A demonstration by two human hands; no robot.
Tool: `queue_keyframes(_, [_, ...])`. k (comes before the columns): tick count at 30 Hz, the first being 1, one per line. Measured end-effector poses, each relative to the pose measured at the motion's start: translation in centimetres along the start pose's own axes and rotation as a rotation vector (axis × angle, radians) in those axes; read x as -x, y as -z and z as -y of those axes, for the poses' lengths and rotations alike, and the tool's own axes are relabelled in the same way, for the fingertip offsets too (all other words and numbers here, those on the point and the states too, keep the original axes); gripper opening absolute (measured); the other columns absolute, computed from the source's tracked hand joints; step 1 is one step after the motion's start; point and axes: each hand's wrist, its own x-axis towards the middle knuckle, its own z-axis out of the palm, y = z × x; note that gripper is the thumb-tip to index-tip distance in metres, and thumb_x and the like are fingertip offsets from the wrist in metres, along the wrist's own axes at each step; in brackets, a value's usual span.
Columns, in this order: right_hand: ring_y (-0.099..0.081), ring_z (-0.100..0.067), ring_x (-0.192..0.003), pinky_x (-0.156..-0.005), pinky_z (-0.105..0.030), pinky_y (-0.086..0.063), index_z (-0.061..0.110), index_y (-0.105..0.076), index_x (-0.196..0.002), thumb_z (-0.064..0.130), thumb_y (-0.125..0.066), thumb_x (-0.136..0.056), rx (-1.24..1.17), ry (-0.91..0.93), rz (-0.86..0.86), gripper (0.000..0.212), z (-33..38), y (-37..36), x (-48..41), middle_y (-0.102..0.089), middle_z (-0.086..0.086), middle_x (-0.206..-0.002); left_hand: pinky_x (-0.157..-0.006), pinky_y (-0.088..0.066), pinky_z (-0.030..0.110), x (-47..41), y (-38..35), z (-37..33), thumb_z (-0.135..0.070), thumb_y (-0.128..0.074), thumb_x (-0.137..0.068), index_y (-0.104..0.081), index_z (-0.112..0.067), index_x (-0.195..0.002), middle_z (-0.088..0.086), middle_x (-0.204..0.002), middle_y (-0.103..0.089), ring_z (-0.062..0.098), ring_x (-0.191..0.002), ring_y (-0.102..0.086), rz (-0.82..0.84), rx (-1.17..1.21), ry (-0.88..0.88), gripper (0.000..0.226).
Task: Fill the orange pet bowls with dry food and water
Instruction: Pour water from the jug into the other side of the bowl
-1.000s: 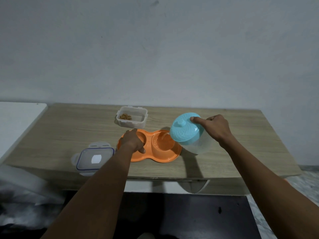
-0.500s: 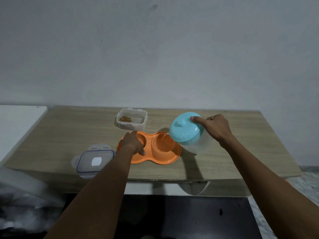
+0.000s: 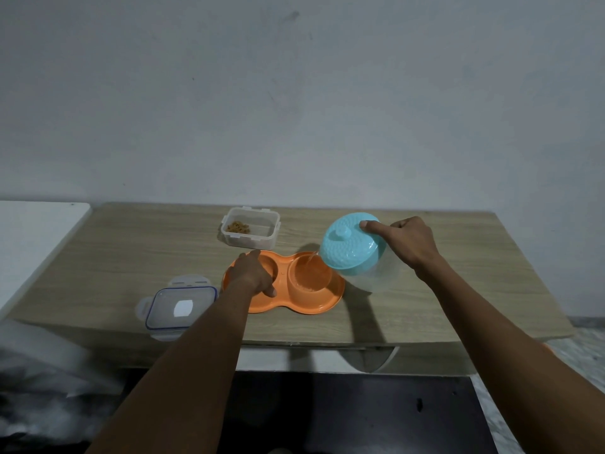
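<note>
Head camera view, looking down past two bare forearms at a wooden table (image 3: 131, 257). The right hand (image 3: 409, 240) grips a clear plastic jug (image 3: 376, 273), with the index finger stretched over its light blue lid (image 3: 348, 244). The jug is tilted to the left, and a thin stream of water (image 3: 311, 258) runs from its rim into the right bowl (image 3: 311, 276) of the orange pet bowls (image 3: 294, 303), a joined double dish lying near the front middle of the table. That bowl holds water; how full it is cannot be judged.

The left hand (image 3: 252, 273) rests palm down over the left bowl, fingers loosely curled on the dish and clasping nothing. It covers most of that bowl, so its contents are hidden.

Just behind the dish stands an open clear food container (image 3: 250, 232) with a little brown dry food (image 3: 239, 228) in its left corner. The container's lid (image 3: 180, 308), clear with a blue seal, lies flat to the left of the dish, near the table's front edge, partly covered by the left forearm.

A white surface (image 3: 32, 237) adjoins the table on the left, cut off by the frame. The lower left corner is blurred and cannot be made out.
</note>
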Motion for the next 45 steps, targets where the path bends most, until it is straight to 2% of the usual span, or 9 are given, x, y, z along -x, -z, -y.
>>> queue_keyframes(8, [-0.047, -0.021, -0.061, -0.059, -0.037, -0.034, 0.015, -0.051, -0.047, 0.063, -0.08, -0.062, -0.019, 0.01, -0.007, 0.058, -0.2, 0.1, -0.3, -0.05, -0.006, -0.057, -0.11, -0.037, 0.045, 0.0, 0.0, 0.0, -0.022, -0.093, -0.058, -0.022, -0.019, -0.154, 0.01, -0.155, -0.032, 0.032, -0.14, -0.036, -0.001, 0.007, 0.0, 0.12])
queue_keyframes(16, [-0.047, -0.021, -0.06, -0.059, -0.037, -0.034, 0.017, -0.046, -0.046, 0.064, -0.081, -0.057, -0.084, -0.001, -0.004, 0.06, -0.6, 0.1, -0.5, -0.047, -0.005, -0.055, -0.11, -0.037, 0.045, 0.1, 0.0, 0.0, -0.021, -0.093, -0.058, -0.022, -0.019, -0.154, 0.01, -0.155, -0.031, 0.032, -0.141, -0.035, -0.006, 0.025, 0.003, 0.119])
queue_keyframes(22, [-0.04, -0.024, -0.064, -0.065, -0.041, -0.032, 0.009, -0.049, -0.061, 0.063, -0.085, -0.054, -0.274, -0.076, -0.031, 0.065, -1.3, 0.0, -1.3, -0.038, -0.011, -0.066, -0.112, -0.034, 0.046, 0.2, 0.0, 0.1, -0.022, -0.093, -0.058, -0.022, -0.019, -0.154, 0.01, -0.156, -0.03, 0.032, -0.141, -0.034, -0.005, 0.032, -0.009, 0.12])
queue_keyframes(26, [-0.032, -0.022, -0.062, -0.061, -0.04, -0.027, 0.014, -0.043, -0.057, 0.06, -0.086, -0.055, -0.423, -0.094, -0.099, 0.063, -0.2, -1.4, -2.5, -0.034, -0.007, -0.062, -0.113, -0.033, 0.046, 0.2, -0.1, 0.1, -0.022, -0.093, -0.058, -0.022, -0.02, -0.154, 0.01, -0.157, -0.028, 0.032, -0.142, -0.033, 0.0, 0.047, -0.009, 0.12])
queue_keyframes(28, [-0.033, -0.022, -0.065, -0.063, -0.041, -0.028, 0.012, -0.05, -0.063, 0.06, -0.086, -0.055, -0.481, -0.098, -0.125, 0.06, 0.4, -2.6, -3.6, -0.036, -0.008, -0.066, -0.112, -0.034, 0.045, 0.1, -0.2, 0.3, -0.021, -0.094, -0.056, -0.022, -0.021, -0.154, 0.009, -0.157, -0.027, 0.031, -0.142, -0.033, -0.003, 0.055, -0.006, 0.122])
queue_keyframes(31, [-0.034, -0.021, -0.063, -0.063, -0.04, -0.029, 0.015, -0.045, -0.059, 0.059, -0.084, -0.059, -0.543, -0.129, -0.119, 0.06, 0.8, -4.8, -5.2, -0.037, -0.005, -0.063, -0.112, -0.033, 0.044, 0.0, -0.5, 0.5, -0.02, -0.094, -0.054, -0.025, -0.022, -0.153, 0.008, -0.156, -0.029, 0.03, -0.142, -0.032, -0.021, 0.087, -0.017, 0.121])
queue_keyframes(35, [-0.041, -0.017, -0.061, -0.061, -0.035, -0.035, 0.008, -0.057, -0.071, 0.052, -0.084, -0.069, -0.603, -0.19, -0.076, 0.052, 1.4, -7.7, -7.6, -0.047, -0.003, -0.065, -0.111, -0.034, 0.047, -0.4, -0.6, 0.9, -0.023, -0.095, -0.05, -0.027, -0.022, -0.153, 0.008, -0.157, -0.028, 0.033, -0.141, -0.032, -0.035, 0.126, -0.029, 0.123])
queue_keyframes(40, [-0.06, -0.013, -0.076, -0.065, -0.03, -0.047, 0.021, -0.067, -0.077, 0.041, -0.08, -0.082, -0.584, -0.232, -0.028, 0.024, 1.1, -10.2, -9.6, -0.067, 0.004, -0.083, -0.11, -0.036, 0.046, -0.8, -0.9, 1.4, -0.027, -0.095, -0.048, -0.026, -0.021, -0.154, 0.013, -0.16, -0.021, 0.036, -0.142, -0.031, -0.06, 0.089, -0.06, 0.126])
queue_keyframes(45, [-0.058, -0.015, -0.074, -0.069, -0.034, -0.046, 0.015, -0.07, -0.078, 0.045, -0.076, -0.086, -0.516, -0.168, 0.006, 0.032, 0.8, -11.2, -10.6, -0.066, 0.002, -0.076, -0.116, -0.026, 0.048, -0.8, -1.1, 1.7, -0.031, -0.094, -0.052, -0.02, -0.021, -0.155, 0.013, -0.161, -0.013, 0.039, -0.145, -0.017, -0.043, 0.085, -0.079, 0.127])
